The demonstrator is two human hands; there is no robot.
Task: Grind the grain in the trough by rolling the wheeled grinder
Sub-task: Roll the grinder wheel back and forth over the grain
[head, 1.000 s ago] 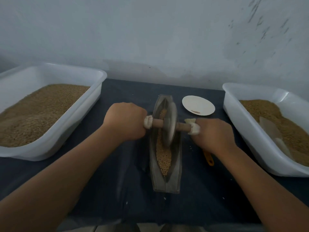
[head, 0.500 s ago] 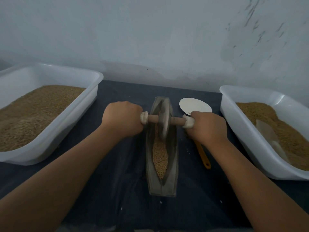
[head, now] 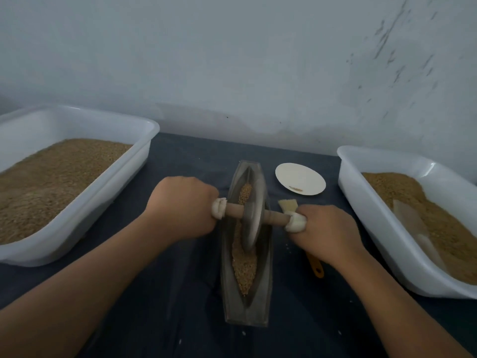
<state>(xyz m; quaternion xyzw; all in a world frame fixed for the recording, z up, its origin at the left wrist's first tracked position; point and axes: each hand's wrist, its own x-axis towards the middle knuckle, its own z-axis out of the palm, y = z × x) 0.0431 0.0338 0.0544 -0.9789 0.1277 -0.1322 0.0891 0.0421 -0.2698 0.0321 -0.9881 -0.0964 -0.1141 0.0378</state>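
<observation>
While the left grip (head: 183,205) and right grip (head: 327,231) curl round the grinder (head: 254,220), most grain (head: 244,267) lies nearer, down the long trough (head: 246,311).

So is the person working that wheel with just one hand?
No, the left hand and the right hand each grip one cloth-wrapped handle end of the wheeled grinder.

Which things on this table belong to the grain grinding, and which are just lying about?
In use: grinder, trough, grain, left hand and right hand, both holding the grinder.

Lying about: plate, brush, left tub, right tub, scoop.
</observation>
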